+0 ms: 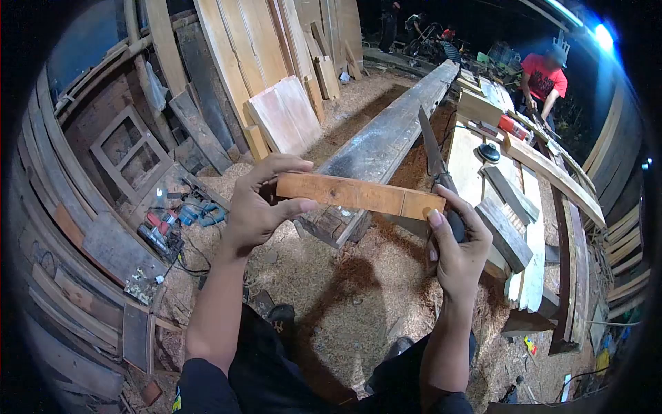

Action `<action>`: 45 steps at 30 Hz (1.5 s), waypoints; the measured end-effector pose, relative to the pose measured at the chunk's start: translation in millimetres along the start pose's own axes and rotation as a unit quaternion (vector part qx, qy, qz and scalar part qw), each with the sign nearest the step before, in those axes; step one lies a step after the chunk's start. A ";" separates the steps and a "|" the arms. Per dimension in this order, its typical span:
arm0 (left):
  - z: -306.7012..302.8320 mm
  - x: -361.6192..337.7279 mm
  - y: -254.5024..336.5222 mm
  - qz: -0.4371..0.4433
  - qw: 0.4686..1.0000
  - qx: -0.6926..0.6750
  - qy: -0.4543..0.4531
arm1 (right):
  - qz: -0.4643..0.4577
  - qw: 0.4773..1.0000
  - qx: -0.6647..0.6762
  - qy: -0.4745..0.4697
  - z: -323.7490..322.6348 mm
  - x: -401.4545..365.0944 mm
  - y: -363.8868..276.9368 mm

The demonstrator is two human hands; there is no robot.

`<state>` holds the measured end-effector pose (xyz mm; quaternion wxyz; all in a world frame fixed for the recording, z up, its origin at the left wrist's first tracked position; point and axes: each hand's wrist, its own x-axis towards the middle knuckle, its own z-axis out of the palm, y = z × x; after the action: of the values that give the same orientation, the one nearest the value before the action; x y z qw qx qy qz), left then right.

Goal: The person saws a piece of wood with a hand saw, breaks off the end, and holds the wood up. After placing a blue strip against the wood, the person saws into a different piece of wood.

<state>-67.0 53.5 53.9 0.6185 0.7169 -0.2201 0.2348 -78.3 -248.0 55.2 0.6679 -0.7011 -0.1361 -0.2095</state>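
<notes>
A short, slightly curved orange-brown wooden piece (358, 196) is held up level in front of me, with a thin line across it near its right end. My left hand (258, 207) grips its left end between thumb and fingers. The right end is pinched by my right hand (458, 238), which also has a dark-handled tool with a long grey blade (432, 141) in it, the blade pointing up and away. Behind the wooden piece runs a long dark plank bench (386, 134), partly hidden by it.
Power tools (183, 214) lie on the floor at left near a wooden frame (131, 155). Boards (286, 114) lean at the back. Stacked timber (507, 228) fills the right side, with a person in red (545, 79) beyond it. Shavings cover the ground.
</notes>
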 end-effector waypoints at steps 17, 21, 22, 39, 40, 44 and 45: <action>-3.9 6.6 -41.7 -0.124 0.990 0.069 0.020 | -0.076 0.996 -0.033 -0.016 -9.4 11.9 32.5; -0.6 7.0 -63.1 -0.121 0.988 0.099 0.022 | -0.037 0.998 0.011 -0.050 -10.6 2.8 35.7; 0.0 6.7 -70.9 -0.122 0.987 0.098 0.022 | -0.018 0.997 0.029 -0.065 -9.3 -1.7 36.2; -0.2 9.1 -96.9 -0.072 0.925 0.373 0.016 | 0.098 0.985 0.070 -0.121 15.3 -54.8 43.3; 2.5 7.8 -93.7 -0.072 0.925 0.372 0.020 | 0.102 0.986 0.070 -0.116 16.5 -55.2 41.6; 19.8 9.2 -93.8 0.069 0.851 0.520 0.011 | 0.091 0.987 0.066 -0.116 19.6 -58.9 40.3; 25.5 12.3 -96.3 0.098 0.853 0.512 0.000 | 0.090 0.987 0.063 -0.120 19.2 -59.8 41.4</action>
<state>2.7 41.2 -17.2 0.1372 0.9069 -0.1379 0.3738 -109.0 -226.5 -10.1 0.7059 -0.6868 -0.1646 -0.0541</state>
